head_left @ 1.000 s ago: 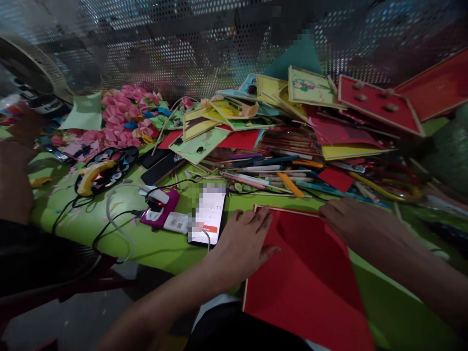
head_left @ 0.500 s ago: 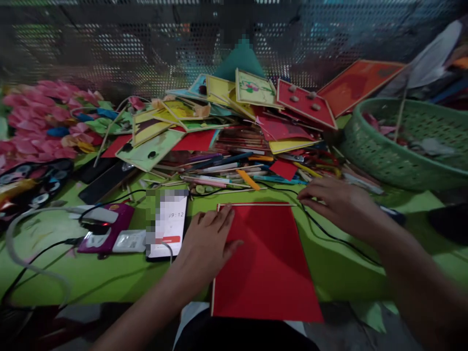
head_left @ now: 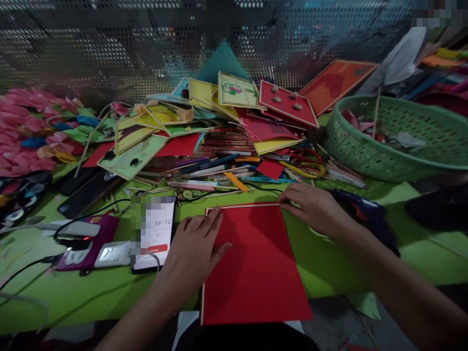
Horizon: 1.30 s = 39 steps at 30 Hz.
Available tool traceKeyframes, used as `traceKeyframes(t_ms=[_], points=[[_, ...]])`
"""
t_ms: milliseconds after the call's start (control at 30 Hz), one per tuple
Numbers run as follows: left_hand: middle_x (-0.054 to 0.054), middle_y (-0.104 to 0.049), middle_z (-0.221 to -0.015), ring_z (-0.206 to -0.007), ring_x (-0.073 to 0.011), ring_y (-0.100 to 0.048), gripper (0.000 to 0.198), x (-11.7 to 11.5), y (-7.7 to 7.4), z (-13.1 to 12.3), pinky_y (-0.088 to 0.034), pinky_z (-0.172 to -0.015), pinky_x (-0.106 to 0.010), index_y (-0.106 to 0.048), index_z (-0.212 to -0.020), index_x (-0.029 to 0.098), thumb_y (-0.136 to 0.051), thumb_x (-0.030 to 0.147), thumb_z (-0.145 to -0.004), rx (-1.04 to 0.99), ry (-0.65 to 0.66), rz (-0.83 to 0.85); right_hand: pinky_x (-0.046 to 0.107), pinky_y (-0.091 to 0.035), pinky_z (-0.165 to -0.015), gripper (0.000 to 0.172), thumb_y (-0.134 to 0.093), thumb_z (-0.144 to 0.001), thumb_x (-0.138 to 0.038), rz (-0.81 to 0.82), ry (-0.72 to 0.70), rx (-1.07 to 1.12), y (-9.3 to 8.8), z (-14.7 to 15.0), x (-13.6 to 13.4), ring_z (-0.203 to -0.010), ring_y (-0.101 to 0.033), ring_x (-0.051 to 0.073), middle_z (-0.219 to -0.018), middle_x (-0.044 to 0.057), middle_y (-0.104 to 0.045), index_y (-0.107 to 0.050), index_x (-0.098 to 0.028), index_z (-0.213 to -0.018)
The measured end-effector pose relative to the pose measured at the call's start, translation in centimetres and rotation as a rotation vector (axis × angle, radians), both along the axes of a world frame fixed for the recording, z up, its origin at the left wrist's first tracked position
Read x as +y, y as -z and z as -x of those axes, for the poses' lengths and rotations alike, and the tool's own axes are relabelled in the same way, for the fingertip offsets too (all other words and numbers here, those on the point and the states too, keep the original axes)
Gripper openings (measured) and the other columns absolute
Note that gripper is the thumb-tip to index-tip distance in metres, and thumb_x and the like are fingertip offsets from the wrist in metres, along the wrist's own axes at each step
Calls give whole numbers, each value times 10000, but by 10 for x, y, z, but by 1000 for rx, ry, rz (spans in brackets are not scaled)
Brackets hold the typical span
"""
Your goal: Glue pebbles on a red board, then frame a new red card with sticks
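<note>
A red card lies on the green-covered table in front of me, its near end reaching past the table edge. Thin pale wooden sticks run along its left side and its far edge. My left hand rests flat over the card's far left corner, fingertips pressing near the end of the top stick. At the far right corner, my right hand has its fingers closed together on the end of the top stick. Its fingertips partly hide that end.
Left of the card are a phone and a purple power strip with cables. Behind it stand piled framed cards, pens and scissors. A green basket and a dark glue gun are at right.
My right hand has come in from the right of the card to its far right corner, onto the stick's end. My left hand stays on the card. The view has shifted slightly right.
</note>
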<state>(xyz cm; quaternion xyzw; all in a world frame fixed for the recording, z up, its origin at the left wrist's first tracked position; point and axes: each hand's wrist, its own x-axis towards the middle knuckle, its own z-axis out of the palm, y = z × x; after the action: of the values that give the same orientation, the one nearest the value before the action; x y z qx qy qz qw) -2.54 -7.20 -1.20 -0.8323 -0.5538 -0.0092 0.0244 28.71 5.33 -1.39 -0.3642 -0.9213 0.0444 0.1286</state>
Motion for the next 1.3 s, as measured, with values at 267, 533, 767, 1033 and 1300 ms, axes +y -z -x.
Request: traceKeyframes(t_ms=[267,533,767,1033,1300], points=[[-145,-546,-1553,-1173,-318,-606,570,0,4,2,-478,-970,-483,-520,-1504,102,-465,459,-1063,-18,17,-32,334,-500,-737,135,-563,-984,-210,-28,-15,-37,-2,3,2,-864,-686,229,-918,77,-726,-676,-201,-910],[-143,-543,-1553,-1213,-322,-609,458,-4,1,4,-448,-1025,-507,-592,-1425,140,-535,383,-1041,-103,4,-88,342,-477,-765,138,-541,-1014,-231,-129,-49,-43,-18,-5,-4,-869,-645,235,-910,76,-687,-644,-199,-928],[-90,-645,-1447,-1312,-293,-574,383,-2,-38,-19,-386,-1072,-498,-585,-1406,195,-504,327,-1057,-362,34,-202,346,-442,-761,146,-542,-1020,-209,-244,-109,-112,-55,12,-32,-829,-617,225,-898,66,-668,-656,-181,-934],[-40,-759,-984,-957,-254,-679,105,16,-54,-65,-431,-854,-413,-681,-970,196,-579,215,-985,-462,77,-55,357,-397,-696,155,-527,-971,-121,-396,-193,-161,-68,43,-61,-746,-581,222,-832,52,-650,-637,-192,-888],[-44,-750,-921,-880,-222,-686,70,12,-52,-66,-410,-747,-347,-645,-911,188,-598,204,-961,-585,49,-56,371,-397,-672,196,-485,-989,-162,-467,-204,-141,-72,46,-66,-693,-571,224,-774,41,-613,-600,-221,-841]])
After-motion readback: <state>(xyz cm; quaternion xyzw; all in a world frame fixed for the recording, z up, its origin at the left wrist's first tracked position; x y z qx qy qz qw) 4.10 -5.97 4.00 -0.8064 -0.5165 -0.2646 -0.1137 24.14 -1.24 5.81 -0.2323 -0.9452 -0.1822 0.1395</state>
